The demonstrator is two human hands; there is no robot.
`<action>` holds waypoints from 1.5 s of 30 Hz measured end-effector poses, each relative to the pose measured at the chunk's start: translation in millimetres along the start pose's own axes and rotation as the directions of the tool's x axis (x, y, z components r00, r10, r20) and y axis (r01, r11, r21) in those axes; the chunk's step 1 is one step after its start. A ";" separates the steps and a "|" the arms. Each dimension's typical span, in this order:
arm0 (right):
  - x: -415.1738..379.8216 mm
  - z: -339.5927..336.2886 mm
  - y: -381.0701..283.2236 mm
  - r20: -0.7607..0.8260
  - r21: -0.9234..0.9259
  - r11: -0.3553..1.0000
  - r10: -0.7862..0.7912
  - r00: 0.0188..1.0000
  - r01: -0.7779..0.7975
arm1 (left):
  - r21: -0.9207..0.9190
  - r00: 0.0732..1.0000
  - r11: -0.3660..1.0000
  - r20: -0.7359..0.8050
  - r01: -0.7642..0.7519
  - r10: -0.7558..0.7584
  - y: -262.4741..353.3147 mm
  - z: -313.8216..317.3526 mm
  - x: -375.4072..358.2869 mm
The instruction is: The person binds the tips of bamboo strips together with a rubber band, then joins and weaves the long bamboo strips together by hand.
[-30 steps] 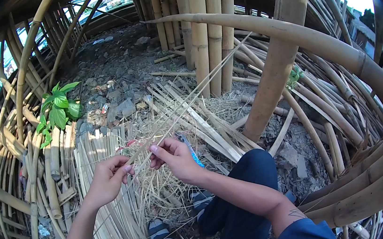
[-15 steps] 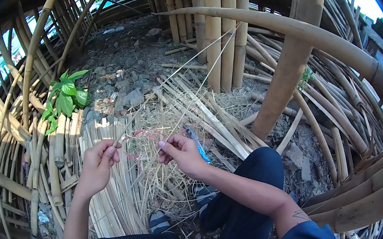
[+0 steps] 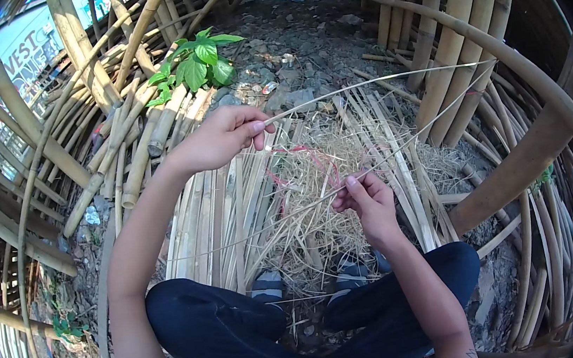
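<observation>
Left hand (image 3: 225, 138): one thin bamboo strip (image 3: 368, 85) pinched between thumb and fingers; its near end is hidden in the grip. Right hand (image 3: 370, 203): second strip (image 3: 429, 127) pinched the same way, tail running out left over the slats (image 3: 207, 198), where it gets hard to trace. Count: 2 hands, 2 strips. Both strips reach up and right and meet in front of the upright poles (image 3: 460, 32); can't tell if they're joined there.

Below the hands: one pile of shavings (image 3: 306, 230), red string (image 3: 331, 163) tangled on top, number of pieces unclear. Slats overlap, no reliable count. 2 striped shoes (image 3: 268, 286), partly covered by trouser legs. Farther out: 1 big leafy plant (image 3: 199, 63); sign (image 3: 16, 72) upper left, lettering partly blocked by bamboo.
</observation>
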State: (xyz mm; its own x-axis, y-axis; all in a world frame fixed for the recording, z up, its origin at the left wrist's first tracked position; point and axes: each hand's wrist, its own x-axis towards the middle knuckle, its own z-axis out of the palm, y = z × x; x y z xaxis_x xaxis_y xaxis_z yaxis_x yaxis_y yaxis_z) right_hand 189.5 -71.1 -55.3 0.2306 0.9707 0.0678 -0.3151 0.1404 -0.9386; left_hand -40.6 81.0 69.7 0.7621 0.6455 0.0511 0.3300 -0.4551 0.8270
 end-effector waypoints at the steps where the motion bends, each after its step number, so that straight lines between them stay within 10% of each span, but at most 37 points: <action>1: -1.1 -0.2 0.2 0.010 -0.004 1.000 -0.003 1.000 0.003 | -0.007 1.000 1.000 0.001 0.005 -0.005 1.5 -3.6 0.3; 28: -1.2 -1.1 -9.4 0.092 -0.104 0.988 -0.106 0.990 0.115 | -0.039 0.973 0.992 -0.191 0.123 -0.128 -13.6 10.1 -81.1; 42: 0.3 -1.2 -31.4 0.055 -0.027 0.980 -0.197 0.979 0.198 | 0.119 0.963 0.990 -0.267 0.079 -0.045 9.8 11.8 -81.2; 45: 15.4 -15.7 -85.3 -0.145 0.037 0.947 -0.312 0.939 0.320 | 0.344 0.919 0.937 -0.344 -0.066 0.191 15.7 5.6 -87.8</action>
State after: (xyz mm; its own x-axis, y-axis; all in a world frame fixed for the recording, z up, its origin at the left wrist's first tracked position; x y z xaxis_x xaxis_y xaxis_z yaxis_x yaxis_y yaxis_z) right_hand 234.4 -71.2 20.6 0.4481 0.8396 0.3072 -0.2583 0.4505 -0.8546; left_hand -99.2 13.7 75.1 0.5720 0.7176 0.3974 0.4505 -0.6797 0.5788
